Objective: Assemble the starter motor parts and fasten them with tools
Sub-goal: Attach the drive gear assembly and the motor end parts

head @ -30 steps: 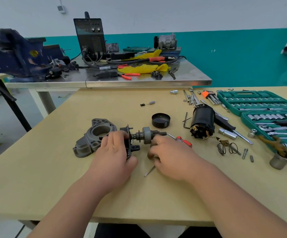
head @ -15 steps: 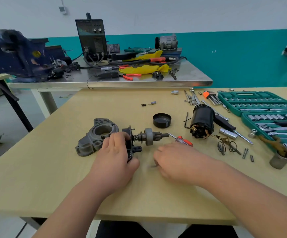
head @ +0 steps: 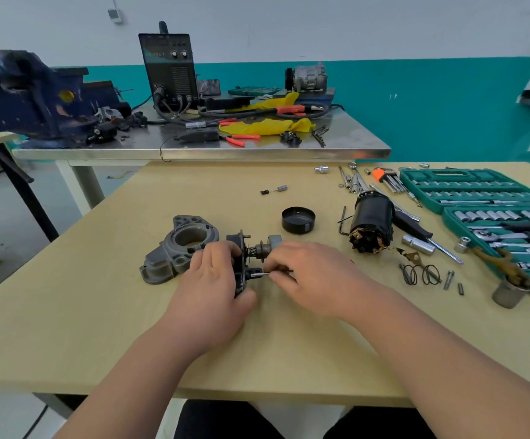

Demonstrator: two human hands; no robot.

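Your right hand [head: 312, 274] has come up off the table [head: 98, 312] to the pinion shaft assembly [head: 262, 248], and now pinches a thin metal pin [head: 262, 274] whose tip meets the assembly's lower boss. Your left hand [head: 214, 280] grips the assembly by its black plate [head: 240, 267]. The assembly sits mid-table, just right of the grey drive housing [head: 178, 248]. The black motor body [head: 373, 224] lies well apart to the right.

**Legible markings.** No text, brand, number or sign can be read from your viewpoint. The black welding machine [head: 169, 63] on the steel bench [head: 193, 152] carries pale marks on its front panel beside the knobs, too blurred for you to make out. Markings on the green socket set case [head: 466, 192] are too small to tell.
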